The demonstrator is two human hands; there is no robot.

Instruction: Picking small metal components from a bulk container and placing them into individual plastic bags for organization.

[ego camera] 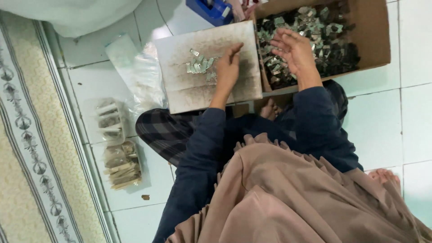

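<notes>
Seen from the head camera, a person is sitting on a floor (387, 112) of pale, glossy square tiles, wearing dark blue sleeves, a draped tan cloth and checked dark trousers. A flat, square board (189, 90), whitish and smudged with grey, is lying across the lap. On it a small heap of thin, silvery metal pieces (200, 65) is lying, each one short, flat and shiny.

The left hand (228, 67) is resting on the board just right of that heap, fingers bent and pressed close together, the fingertips touching the nearest pieces; its grip is narrow, and whether anything is pinched inside it cannot be told.

The right hand (294, 48) is hovering over an open brown cardboard box (373, 31) that is sitting on the floor, touching the board's right edge. The box is holding a deep, jumbled mass of small metal scraps (328, 36), some bright silver, many dark. This hand's grip is wide, fingers spread and palm down, the fingertips touching the scraps and closing on nothing.

Beyond the board a blue tape dispenser (211, 10) of hard plastic is lying on the tiles. To the left, crinkled clear plastic sheeting (139, 76) is spreading over the floor, and two clear plastic packs (118, 148) filled with the same kind of pieces are lying one below the other. A patterned cream mat (27, 148) is running along the far left.
</notes>
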